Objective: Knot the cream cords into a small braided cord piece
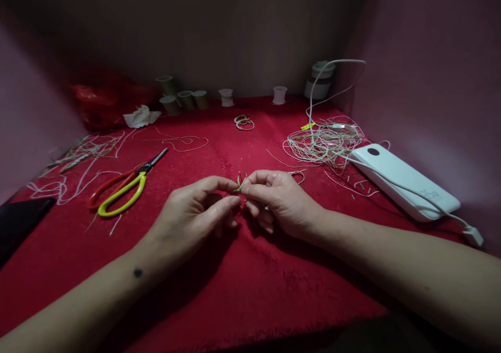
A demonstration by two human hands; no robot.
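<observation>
Between my two hands is a small loop of green cord [240,181], raised a little above the red cloth. My left hand [201,204] pinches its left side with thumb and forefinger. From the other side my right hand [276,196] grips the cord between thumb and forefinger, its other fingers curled below. The fingertips hide part of the cord. Just behind my right hand lies another cord loop [299,175]. Left of my hands, scissors [123,186] with one red and one yellow handle rest on the cloth, blades pointing away.
A tangle of pale cords [321,142] lies right of centre, beside a white power bank [407,181] with a cable. Loose white threads [86,155] spread at left. Spools [186,100], a red plastic bag [105,100] and a jar [319,82] stand along the back.
</observation>
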